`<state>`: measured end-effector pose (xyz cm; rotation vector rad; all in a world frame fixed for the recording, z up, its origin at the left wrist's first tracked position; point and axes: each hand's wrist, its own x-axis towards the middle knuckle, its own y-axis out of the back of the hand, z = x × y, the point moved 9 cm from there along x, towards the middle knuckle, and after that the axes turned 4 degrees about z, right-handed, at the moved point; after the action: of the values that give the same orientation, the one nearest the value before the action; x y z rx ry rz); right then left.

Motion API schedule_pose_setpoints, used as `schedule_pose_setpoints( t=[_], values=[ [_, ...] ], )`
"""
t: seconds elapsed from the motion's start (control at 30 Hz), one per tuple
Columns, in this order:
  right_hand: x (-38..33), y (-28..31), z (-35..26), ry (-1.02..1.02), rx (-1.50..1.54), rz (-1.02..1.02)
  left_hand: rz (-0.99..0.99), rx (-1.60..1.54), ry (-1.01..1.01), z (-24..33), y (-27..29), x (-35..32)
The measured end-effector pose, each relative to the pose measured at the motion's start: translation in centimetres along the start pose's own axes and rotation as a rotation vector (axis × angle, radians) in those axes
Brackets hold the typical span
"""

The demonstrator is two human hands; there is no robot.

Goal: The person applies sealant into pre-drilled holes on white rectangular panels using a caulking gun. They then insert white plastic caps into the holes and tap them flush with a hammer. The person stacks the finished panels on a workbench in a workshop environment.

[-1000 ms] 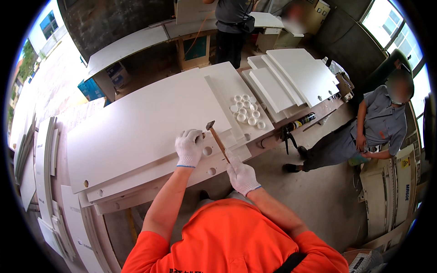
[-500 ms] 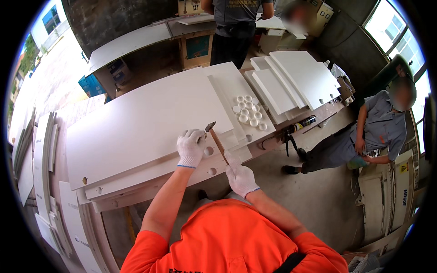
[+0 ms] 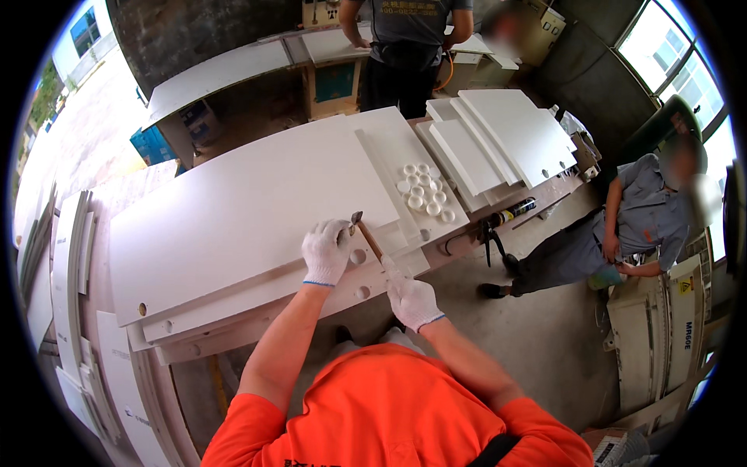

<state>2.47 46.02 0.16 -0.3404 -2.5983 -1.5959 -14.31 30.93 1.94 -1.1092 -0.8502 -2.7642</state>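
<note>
My right hand [image 3: 412, 297], in a white knit glove, is closed round the wooden handle of a hammer [image 3: 370, 242]. The hammer's dark head lies beside the fingertips of my left hand [image 3: 325, 247], gloved the same way. Those left fingers are bent and pressed together low over the front edge of a large white panel [image 3: 249, 202]; what they pinch, if anything, is hidden. Just right of them, a round hole [image 3: 358, 257] shows in a panel. Several small round white caps [image 3: 421, 189] lie grouped on a board farther right.
More white boards [image 3: 510, 132] are stacked at the right, with a caulking gun [image 3: 510, 214] by the table edge. One co-worker [image 3: 642, 214] stands at the right, another [image 3: 405, 47] at the far bench. Long panels [image 3: 70, 280] lean at the left.
The hammer's head has shifted slightly toward my left fingers. My left hand stays nearly in place. At the far bench the co-worker's arms have moved, and an orange hose shows there.
</note>
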Motion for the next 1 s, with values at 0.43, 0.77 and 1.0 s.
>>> schedule_pose_setpoints(
  t=[0.43, 0.77, 1.0],
  values=[
    [-0.4, 2.3, -1.4, 0.111, 0.140, 0.253, 0.073, -0.079, 0.111, -1.3, 3.2, -1.1],
    [0.4, 0.0, 0.6, -0.017, 0.061, 0.014, 0.142, -0.244, 0.470, -4.1, 8.9, -5.0],
    [1.9, -2.1, -0.3, -0.169, 0.256, 0.100, 0.434, -0.256, 0.706, -11.0, 23.4, -12.5]
  ],
)
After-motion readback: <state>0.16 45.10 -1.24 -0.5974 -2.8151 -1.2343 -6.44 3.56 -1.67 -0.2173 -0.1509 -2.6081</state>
